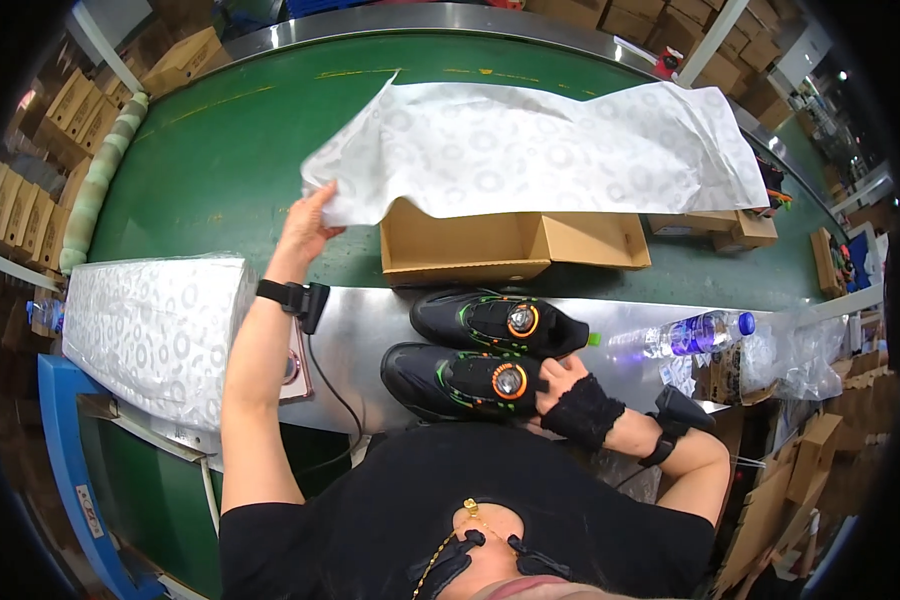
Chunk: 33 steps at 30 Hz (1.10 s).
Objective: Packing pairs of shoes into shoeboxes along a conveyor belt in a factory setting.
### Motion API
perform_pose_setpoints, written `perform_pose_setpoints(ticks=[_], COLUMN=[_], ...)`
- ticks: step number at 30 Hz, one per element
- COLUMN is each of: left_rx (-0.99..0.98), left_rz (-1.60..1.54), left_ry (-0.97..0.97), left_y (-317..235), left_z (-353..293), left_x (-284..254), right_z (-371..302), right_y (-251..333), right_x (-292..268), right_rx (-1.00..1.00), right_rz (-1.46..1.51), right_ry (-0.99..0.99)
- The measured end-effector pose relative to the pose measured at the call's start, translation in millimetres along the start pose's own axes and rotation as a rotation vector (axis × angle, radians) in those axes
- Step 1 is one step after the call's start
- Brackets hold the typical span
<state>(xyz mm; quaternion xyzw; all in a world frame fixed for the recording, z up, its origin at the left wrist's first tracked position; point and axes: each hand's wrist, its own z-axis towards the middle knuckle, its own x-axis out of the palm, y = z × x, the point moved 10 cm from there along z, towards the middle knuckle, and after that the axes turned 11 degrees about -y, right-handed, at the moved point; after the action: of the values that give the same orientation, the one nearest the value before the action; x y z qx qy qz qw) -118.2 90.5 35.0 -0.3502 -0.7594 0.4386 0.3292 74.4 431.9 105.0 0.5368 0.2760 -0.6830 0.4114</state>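
A sheet of white wrapping paper with grey ring prints [530,150] spreads over an open brown shoebox [465,245]. My left hand [312,222] pinches the sheet by its near left corner. On the metal ledge in front of me lie two black shoes side by side, both with orange-rimmed dials and toes to the left. The nearer shoe [450,385] is in my right hand [562,386], whose fingers close on its heel end. The farther shoe [500,322] rests just beyond it. The paper hides part of the box's far side.
A stack of printed paper [155,335] lies at left, beside a phone [295,370]. Right of the shoes, a water bottle [705,333] lies on its side near clear plastic bags [805,355]. Another brown box [710,228] sits on the green belt [220,150].
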Motion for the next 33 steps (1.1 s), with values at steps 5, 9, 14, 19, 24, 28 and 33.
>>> perform_pose_setpoints(ticks=[5,9,14,19,24,28,33], left_rx=[0.196,0.327,0.369,0.461,0.529,0.635,0.960], left_rz=[0.224,0.423,0.472,0.286,0.817,0.797,1.849], left_ry=[0.116,0.167,0.222,0.397,0.559,0.582,0.624], left_y=[-72.8,-85.6,-103.6,-124.3,-54.8,-16.6,43.6], left_z=[-18.3,-18.7,-41.4,-76.0,-70.1,-44.5,-52.3], left_x=[-3.4,-27.5,-14.5,67.9,156.8,173.5,178.4], right_z=[37.9,79.6,140.6,219.6,241.4,203.7,111.1], right_y=[8.8,-54.3,-147.4,-162.8,-126.9,-77.5,-107.3], right_x=[-20.2,-54.1,-52.9,60.3,128.9,58.9,-36.1], right_rx=[-0.064,0.183,0.746,0.383,0.554,0.368,0.415], right_rz=[0.178,0.625,1.220,-0.002,1.356,0.558,0.741], right_ry=[0.009,-0.170,-0.507,-0.349,-0.369,0.210,-0.272])
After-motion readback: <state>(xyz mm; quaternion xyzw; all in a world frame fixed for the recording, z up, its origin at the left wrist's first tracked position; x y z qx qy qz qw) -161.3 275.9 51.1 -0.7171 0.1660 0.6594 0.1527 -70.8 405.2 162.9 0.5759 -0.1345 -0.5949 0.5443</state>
